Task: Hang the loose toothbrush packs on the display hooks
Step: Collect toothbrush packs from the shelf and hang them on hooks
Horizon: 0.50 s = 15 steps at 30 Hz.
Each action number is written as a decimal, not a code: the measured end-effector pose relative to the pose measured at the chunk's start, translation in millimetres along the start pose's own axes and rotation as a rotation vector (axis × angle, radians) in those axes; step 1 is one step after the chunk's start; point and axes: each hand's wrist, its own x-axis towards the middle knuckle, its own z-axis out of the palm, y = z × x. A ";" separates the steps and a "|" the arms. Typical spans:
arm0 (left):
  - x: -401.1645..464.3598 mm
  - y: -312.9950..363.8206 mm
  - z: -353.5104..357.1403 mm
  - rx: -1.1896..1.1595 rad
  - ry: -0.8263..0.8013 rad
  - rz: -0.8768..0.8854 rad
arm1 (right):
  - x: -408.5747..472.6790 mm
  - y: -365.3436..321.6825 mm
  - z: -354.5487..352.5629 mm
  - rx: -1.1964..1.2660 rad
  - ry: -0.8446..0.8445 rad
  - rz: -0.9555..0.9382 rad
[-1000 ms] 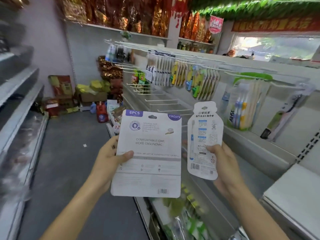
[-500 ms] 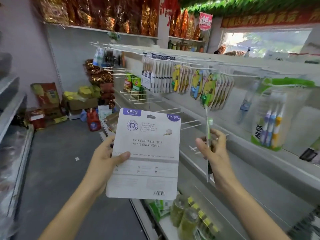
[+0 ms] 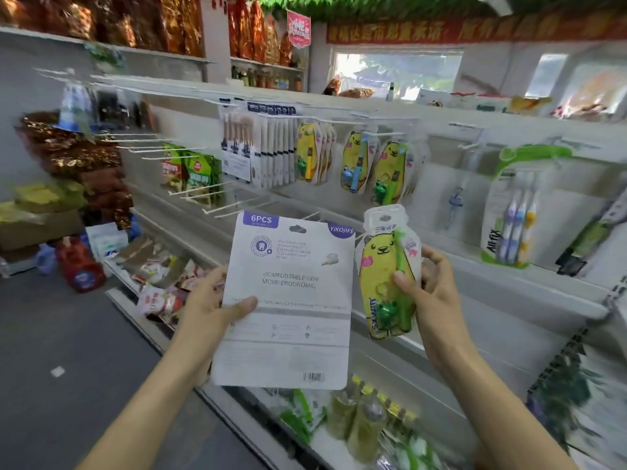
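A yellow bear toothbrush pack [image 3: 385, 276] is upright in the right hand [image 3: 429, 293], thumb pinching its front; a white six-piece pack [image 3: 288, 300] sits clamped in the left hand [image 3: 212, 307]; both below the display hooks [image 3: 369, 130] holding matching packs.

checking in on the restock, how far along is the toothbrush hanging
Done: many packs already hang on the top hooks, including matching bear packs. In hand: the left hand holds the 6pcs pack and the right hand holds a bear pack; neither is on a hook yet. Left: hanging both. Bare lower hooks show room.
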 end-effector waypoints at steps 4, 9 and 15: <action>13.1 -3.2 -18.9 -0.030 -0.051 -0.019 | -1.0 -0.1 15.9 0.000 0.045 0.006; 28.7 -10.6 -33.6 -0.021 -0.090 -0.019 | -2.4 -2.8 30.6 0.017 0.093 -0.014; 48.1 -16.4 -48.3 -0.026 -0.129 -0.042 | 11.3 -8.7 46.8 0.053 0.150 -0.041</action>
